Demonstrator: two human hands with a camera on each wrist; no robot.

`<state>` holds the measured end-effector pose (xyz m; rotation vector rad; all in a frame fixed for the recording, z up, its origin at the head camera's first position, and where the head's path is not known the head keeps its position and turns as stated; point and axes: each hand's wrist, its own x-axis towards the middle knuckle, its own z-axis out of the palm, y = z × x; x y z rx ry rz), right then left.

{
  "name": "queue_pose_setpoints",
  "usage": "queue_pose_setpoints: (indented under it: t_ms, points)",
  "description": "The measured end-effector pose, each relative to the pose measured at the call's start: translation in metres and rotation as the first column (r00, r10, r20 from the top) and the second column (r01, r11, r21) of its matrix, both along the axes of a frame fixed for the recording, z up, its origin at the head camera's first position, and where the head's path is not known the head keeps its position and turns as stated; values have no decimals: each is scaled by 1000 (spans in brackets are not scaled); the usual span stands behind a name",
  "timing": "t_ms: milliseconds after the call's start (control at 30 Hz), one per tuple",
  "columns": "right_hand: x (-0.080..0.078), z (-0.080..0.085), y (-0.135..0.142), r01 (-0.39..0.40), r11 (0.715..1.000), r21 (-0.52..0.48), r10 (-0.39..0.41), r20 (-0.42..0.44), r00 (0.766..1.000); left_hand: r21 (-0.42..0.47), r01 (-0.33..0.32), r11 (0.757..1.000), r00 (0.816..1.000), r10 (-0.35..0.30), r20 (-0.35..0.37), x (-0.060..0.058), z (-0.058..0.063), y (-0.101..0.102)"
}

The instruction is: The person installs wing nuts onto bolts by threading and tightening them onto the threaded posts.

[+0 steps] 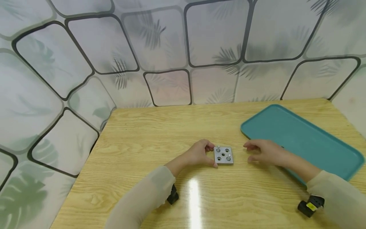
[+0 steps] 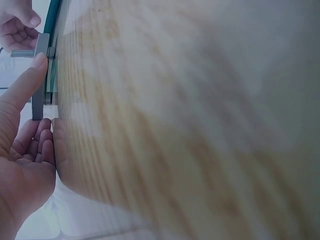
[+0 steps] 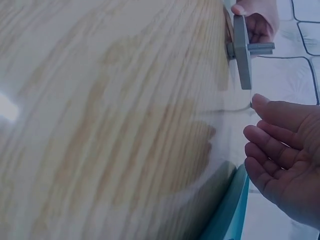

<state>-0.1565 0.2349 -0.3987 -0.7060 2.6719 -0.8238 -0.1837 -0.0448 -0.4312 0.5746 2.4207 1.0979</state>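
Observation:
A square grey metal plate (image 1: 223, 159) with several holes lies near the middle of the table. Two bolts stand up through it, one bolt (image 1: 218, 148) at the back left and another bolt (image 1: 228, 157) at the front right. In the right wrist view, a bolt head under the plate (image 3: 242, 52) lies between it and the table. My left hand (image 1: 199, 154) holds the plate's left side between thumb and fingers. My right hand (image 1: 266, 152) is apart from the plate, to its right, fingers loosely bent and holding nothing.
A teal tray (image 1: 303, 140) lies at an angle on the right of the wooden table (image 1: 148, 127), partly behind the right forearm. A patterned curtain (image 1: 168, 38) hangs behind the table and along its left side.

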Motion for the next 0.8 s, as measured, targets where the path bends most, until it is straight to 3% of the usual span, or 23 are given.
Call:
queue_pose_setpoints:
  t_ms: [367, 800]
  points:
    - [3, -2, 25, 107, 992, -59, -112, -83, 990, -5, -1, 1000, 1000, 1, 7, 2, 3, -1]
    - [11, 4, 65, 231, 971, 55, -223, -126, 967, -7, 12, 1000, 1000, -12, 0, 0, 0, -1]
